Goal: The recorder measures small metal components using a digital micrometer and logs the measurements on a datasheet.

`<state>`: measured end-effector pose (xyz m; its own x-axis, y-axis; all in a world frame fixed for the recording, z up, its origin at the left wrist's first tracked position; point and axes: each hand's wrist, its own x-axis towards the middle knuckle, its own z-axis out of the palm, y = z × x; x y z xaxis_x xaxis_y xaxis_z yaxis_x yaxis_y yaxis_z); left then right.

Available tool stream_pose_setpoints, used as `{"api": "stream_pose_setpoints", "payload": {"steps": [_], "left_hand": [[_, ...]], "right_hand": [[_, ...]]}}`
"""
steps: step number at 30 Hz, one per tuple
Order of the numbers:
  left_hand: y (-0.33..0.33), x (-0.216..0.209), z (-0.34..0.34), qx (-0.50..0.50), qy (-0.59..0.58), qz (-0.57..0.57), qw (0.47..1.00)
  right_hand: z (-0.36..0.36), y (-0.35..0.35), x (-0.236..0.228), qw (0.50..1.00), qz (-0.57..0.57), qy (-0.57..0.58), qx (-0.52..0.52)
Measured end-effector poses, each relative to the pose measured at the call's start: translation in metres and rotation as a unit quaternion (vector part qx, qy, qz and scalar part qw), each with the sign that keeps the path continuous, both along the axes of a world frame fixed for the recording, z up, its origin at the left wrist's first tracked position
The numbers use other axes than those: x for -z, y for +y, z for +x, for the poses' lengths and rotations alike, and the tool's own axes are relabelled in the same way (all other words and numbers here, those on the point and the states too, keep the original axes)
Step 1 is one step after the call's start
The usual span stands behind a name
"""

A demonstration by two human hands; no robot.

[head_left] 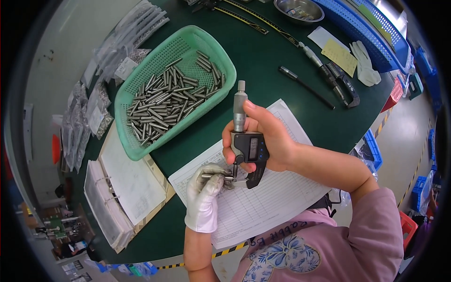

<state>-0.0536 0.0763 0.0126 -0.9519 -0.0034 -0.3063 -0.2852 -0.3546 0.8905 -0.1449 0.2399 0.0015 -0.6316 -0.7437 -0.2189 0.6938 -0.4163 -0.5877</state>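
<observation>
My left hand (201,199), in a white glove smudged grey at the fingertips, pinches a short metal pin (206,176). The pin's other end reaches the jaws of a digital micrometer (250,148); whether both jaws touch it cannot be made out. My bare right hand (275,138) is closed round the micrometer's frame, with the thumb up by its thimble. Both hands are above a printed form sheet (277,207) on the green table. Beyond them, a green plastic basket (123,134) holds many loose metal pins (164,96).
An open ring binder (127,183) lies left, by clear bags of parts (98,103). At right are a second micrometer (339,82), a dark rod-shaped tool (307,88), a yellow slip (339,57) and a white glove (365,65). Farther back stand a metal bowl (306,20) and blue basket (361,33).
</observation>
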Motion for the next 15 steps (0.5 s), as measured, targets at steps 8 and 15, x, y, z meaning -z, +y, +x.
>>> {"api": "stream_pose_setpoints", "payload": {"steps": [8, 15], "left_hand": [[0.0039, -0.0021, 0.0013, 0.001, -0.001, 0.000, 1.000], [0.0034, -0.0009, 0.0025, 0.004, 0.015, 0.012, 1.000]], "right_hand": [[0.0015, -0.0001, -0.0056, 0.997, 0.032, -0.071, 0.008], [0.0030, -0.0011, -0.0033, 0.996, 0.012, -0.086, 0.019]]}}
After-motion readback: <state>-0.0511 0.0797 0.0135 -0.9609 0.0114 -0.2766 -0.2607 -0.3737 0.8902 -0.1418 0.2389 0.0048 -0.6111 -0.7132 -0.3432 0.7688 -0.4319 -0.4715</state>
